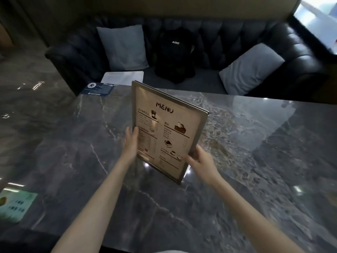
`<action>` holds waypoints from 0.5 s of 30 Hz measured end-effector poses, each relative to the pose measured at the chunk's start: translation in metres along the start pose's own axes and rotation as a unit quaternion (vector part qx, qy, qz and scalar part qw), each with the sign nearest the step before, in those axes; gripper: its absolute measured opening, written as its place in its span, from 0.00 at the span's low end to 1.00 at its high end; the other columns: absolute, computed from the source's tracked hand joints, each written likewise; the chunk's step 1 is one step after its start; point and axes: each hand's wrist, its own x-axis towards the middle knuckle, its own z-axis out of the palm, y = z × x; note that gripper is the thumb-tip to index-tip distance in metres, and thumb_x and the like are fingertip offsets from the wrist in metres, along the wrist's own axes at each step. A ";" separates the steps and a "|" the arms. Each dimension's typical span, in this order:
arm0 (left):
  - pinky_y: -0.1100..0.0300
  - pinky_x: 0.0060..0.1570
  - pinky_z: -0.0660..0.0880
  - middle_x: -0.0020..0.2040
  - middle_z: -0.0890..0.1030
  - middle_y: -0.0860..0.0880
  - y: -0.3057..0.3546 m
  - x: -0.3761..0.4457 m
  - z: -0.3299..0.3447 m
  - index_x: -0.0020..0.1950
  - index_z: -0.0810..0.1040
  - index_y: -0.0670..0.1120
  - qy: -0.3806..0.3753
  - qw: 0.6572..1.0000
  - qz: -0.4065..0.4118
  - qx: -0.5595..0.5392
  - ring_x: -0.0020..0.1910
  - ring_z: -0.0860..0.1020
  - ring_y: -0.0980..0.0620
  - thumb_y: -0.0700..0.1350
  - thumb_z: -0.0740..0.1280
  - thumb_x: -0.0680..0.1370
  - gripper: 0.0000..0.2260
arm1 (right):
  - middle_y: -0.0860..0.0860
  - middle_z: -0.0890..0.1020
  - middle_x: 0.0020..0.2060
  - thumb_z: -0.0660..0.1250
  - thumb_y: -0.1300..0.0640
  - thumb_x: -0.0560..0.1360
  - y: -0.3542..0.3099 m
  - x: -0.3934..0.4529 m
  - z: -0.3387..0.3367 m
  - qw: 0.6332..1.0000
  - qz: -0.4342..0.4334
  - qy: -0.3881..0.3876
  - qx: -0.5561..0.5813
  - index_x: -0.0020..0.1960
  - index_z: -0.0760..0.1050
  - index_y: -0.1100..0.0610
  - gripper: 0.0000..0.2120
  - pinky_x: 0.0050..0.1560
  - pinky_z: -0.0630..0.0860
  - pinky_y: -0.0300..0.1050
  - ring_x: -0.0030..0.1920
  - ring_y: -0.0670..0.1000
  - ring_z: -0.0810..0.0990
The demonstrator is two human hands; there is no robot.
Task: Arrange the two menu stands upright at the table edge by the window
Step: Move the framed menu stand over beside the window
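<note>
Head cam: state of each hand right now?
Left hand: closed on the left edge of the steel-framed rectangular menu stand, which stands upright on the grey marble table.
Right hand: closed on the stand's lower right edge.

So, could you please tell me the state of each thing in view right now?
Menu stand: upright, tilted, held by both hands.
Left hand: gripping its left edge.
Right hand: gripping its lower right edge.
Blue card: lying flat.
Green card: lying flat.
</note>
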 end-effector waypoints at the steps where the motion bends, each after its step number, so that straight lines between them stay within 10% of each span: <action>1: 0.46 0.69 0.63 0.70 0.70 0.44 0.000 0.004 -0.002 0.70 0.65 0.45 -0.015 1.000 0.001 -0.027 0.70 0.66 0.44 0.64 0.49 0.76 0.31 | 0.47 0.80 0.53 0.65 0.58 0.76 0.001 0.001 0.001 1.000 0.000 0.004 -0.005 0.61 0.73 0.55 0.14 0.45 0.75 0.27 0.54 0.45 0.79; 5: 0.60 0.52 0.75 0.50 0.81 0.50 -0.002 0.015 -0.012 0.53 0.78 0.49 -0.061 0.994 -0.001 -0.088 0.50 0.79 0.56 0.62 0.46 0.79 0.25 | 0.45 0.82 0.48 0.67 0.58 0.74 0.000 0.002 0.000 1.000 0.012 0.009 0.014 0.56 0.76 0.55 0.11 0.45 0.77 0.30 0.48 0.39 0.80; 10: 0.52 0.53 0.74 0.51 0.83 0.44 -0.009 0.034 -0.023 0.50 0.79 0.46 -0.100 0.985 -0.039 -0.138 0.55 0.79 0.45 0.66 0.52 0.75 0.27 | 0.46 0.84 0.46 0.68 0.63 0.73 0.001 0.006 -0.001 1.000 0.014 0.023 0.007 0.55 0.79 0.59 0.11 0.46 0.77 0.28 0.41 0.33 0.81; 15: 0.60 0.44 0.75 0.49 0.83 0.50 -0.008 0.034 -0.018 0.47 0.80 0.51 -0.090 0.974 -0.045 -0.202 0.50 0.81 0.53 0.58 0.60 0.77 0.14 | 0.54 0.85 0.51 0.68 0.64 0.72 0.001 0.011 -0.004 1.000 0.027 0.013 0.002 0.55 0.80 0.61 0.12 0.57 0.79 0.49 0.51 0.49 0.83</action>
